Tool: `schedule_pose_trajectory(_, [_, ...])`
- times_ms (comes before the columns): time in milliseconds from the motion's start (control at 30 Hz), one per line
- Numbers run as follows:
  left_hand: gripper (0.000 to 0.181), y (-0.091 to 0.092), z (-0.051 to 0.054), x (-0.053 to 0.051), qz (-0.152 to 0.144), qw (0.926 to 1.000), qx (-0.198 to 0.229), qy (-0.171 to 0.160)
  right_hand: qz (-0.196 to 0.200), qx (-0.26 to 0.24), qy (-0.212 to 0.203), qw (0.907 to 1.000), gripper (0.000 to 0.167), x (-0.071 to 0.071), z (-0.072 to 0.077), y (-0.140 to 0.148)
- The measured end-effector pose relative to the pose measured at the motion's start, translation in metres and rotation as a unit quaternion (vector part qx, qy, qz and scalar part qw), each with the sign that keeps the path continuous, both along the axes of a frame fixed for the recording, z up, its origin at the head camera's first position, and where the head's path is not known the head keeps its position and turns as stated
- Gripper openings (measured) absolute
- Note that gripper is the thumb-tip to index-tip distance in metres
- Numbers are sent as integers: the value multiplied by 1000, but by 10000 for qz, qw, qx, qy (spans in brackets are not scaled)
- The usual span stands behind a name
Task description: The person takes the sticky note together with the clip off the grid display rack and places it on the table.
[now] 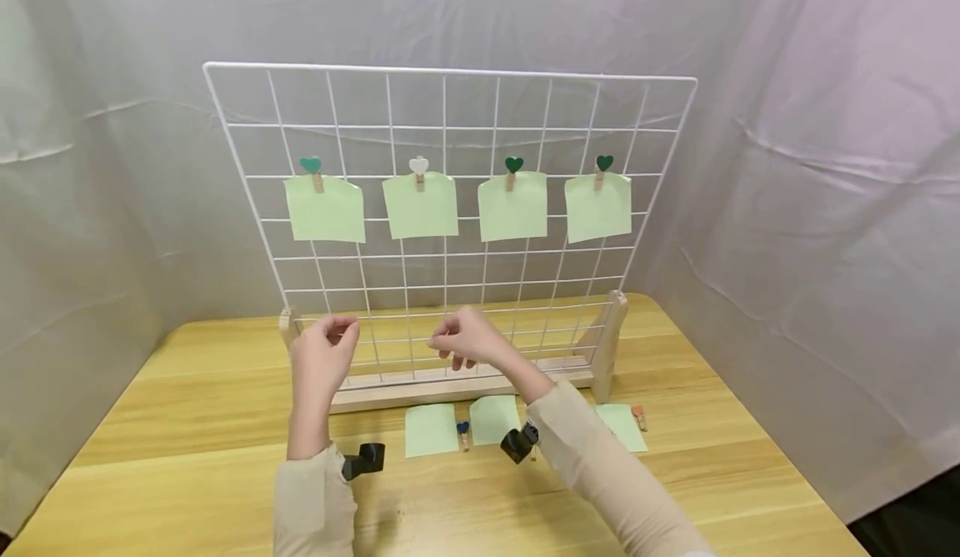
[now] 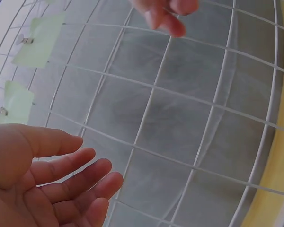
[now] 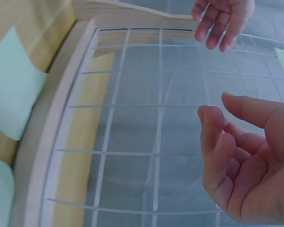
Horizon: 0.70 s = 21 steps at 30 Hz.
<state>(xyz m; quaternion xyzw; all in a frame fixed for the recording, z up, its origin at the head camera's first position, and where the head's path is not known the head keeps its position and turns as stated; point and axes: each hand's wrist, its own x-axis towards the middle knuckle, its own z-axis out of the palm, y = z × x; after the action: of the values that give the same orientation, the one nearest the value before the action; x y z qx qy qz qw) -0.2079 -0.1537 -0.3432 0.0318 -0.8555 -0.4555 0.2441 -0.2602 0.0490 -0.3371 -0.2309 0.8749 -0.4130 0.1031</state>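
Both hands are raised in front of the lower part of a white wire grid [image 1: 446,128] on a wooden stand, and neither holds anything. The left hand [image 1: 321,361] is near the stand's left post; in the left wrist view its fingers [image 2: 80,177] are loosely bent, thumb apart. Nearer the middle, the right hand [image 1: 472,338] has loosely bent fingers, with a gap between thumb and index in the right wrist view [image 3: 248,161]. Above them, four green notes hang in a row, such as the leftmost note [image 1: 326,213], each under a heart-topped clip like the white one [image 1: 419,167].
On the wooden table before the stand base [image 1: 427,393] lie a left note [image 1: 431,430], a blue-heart clip [image 1: 463,435], a middle note [image 1: 495,419], a right note [image 1: 622,425] and an orange-topped clip [image 1: 640,417]. Grey cloth surrounds the table.
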Motion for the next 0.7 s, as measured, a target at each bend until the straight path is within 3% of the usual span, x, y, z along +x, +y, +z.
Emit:
schedule_pose_trajectory(233, [17,-4,12,-4,145,9978,17,640,43,-114,217,9997,16,1,22,-8])
schedule_pose_trajectory(500, [19,-6,35,-7,497,9946,426,801,135,-23,377,9992,15,1,44,-15])
schedule_pose_trajectory(700, [18,-7,49,-9,711,9872,778,1199,105,-1,471,9988,16,0,60,-20])
